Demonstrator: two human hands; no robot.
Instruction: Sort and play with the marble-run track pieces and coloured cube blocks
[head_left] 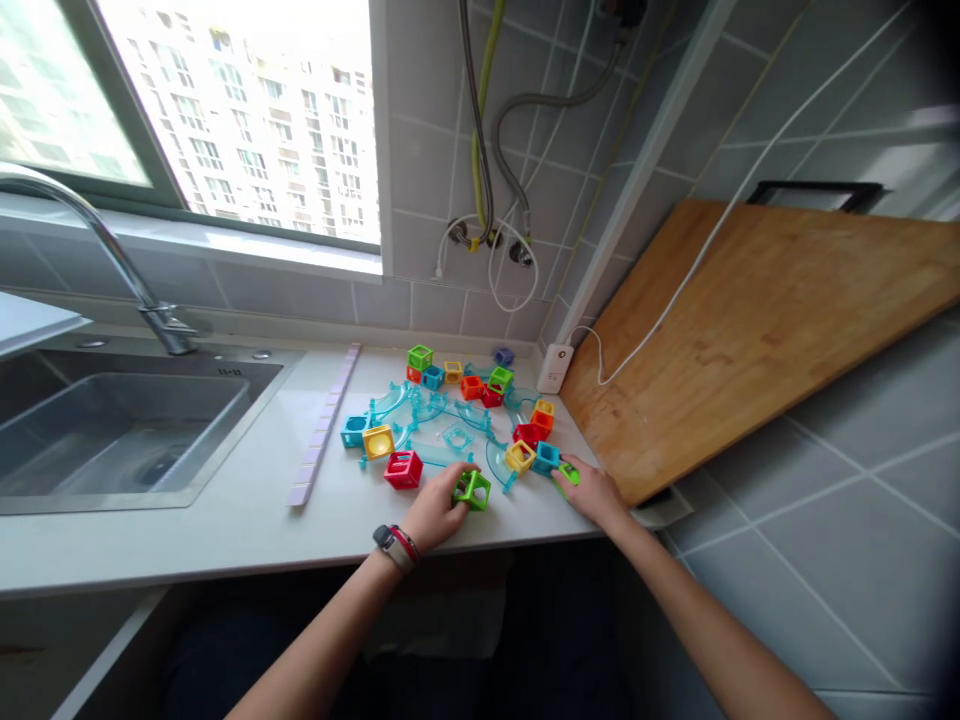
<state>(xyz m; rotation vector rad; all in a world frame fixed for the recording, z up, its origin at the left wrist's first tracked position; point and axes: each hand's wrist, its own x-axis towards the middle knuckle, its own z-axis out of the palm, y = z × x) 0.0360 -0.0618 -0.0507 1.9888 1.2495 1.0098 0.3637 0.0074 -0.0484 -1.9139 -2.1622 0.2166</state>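
Observation:
My left hand (437, 508), with a watch at the wrist, is closed on a green open-sided toy cube (474, 490) near the counter's front edge. To the right, my right hand (592, 490) has its fingers round another green toy block (569, 473), partly hidden by them. That block sits beside a blue cube (546, 458) and a yellow cube (520, 457). A red cube (403, 469) lies left of my left hand, with a yellow cube with a round bowl (379, 441) behind it. Clear blue track pieces (427, 405) spread across the middle.
More coloured cubes stand at the back, among them a green one (420, 357). A lilac strip (322, 430) lies left of the toys, before the steel sink (277, 385). A wooden board (750, 320) leans at the right, beside a white plug-in device (555, 368) with a cable.

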